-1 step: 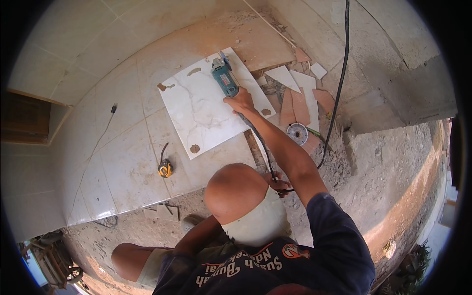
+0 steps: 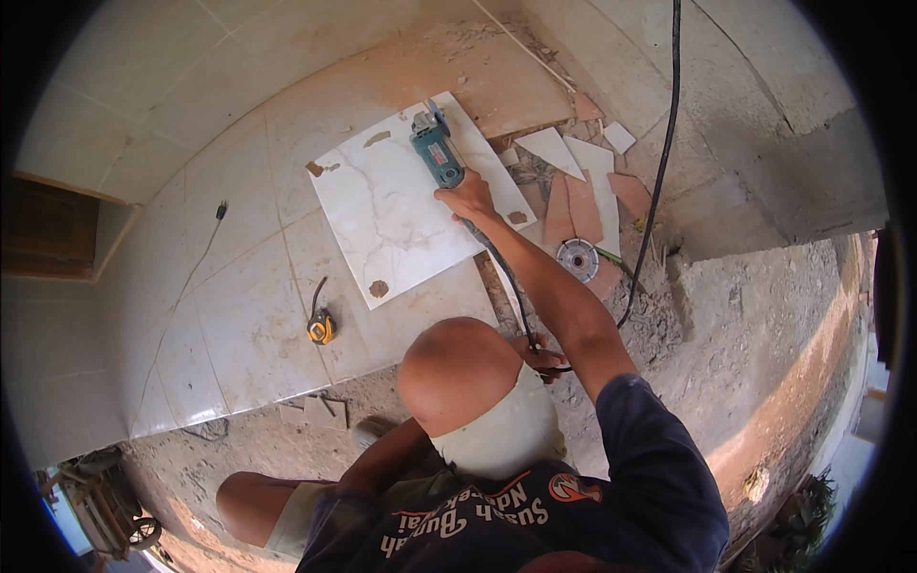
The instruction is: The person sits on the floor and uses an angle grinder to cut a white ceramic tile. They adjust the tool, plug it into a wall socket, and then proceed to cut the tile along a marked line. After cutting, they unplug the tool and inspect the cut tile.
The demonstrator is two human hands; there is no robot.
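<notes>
And the right hand (image 2: pixel 468 196) is wrapped round the grinder (image 2: pixel 437 160), at twelve o'clock on the white tile (image 2: pixel 382 224); the left hand (image 2: pixel 546 357), at five, grips the black cord (image 2: pixel 517 289). Looks like positioning; the next move calls for steadiness and slack. The knee (image 2: pixel 458 377) hides the left wrist; whether the blade (image 2: pixel 438 116) spins, can't tell.

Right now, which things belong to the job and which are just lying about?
In use, apparently:
angle grinder, in the right hand;
black cord, in the left hand;
white tile, beneath the grinder.

Lying about:
tape measure;
loose disc;
tile pieces;
plug.
</notes>
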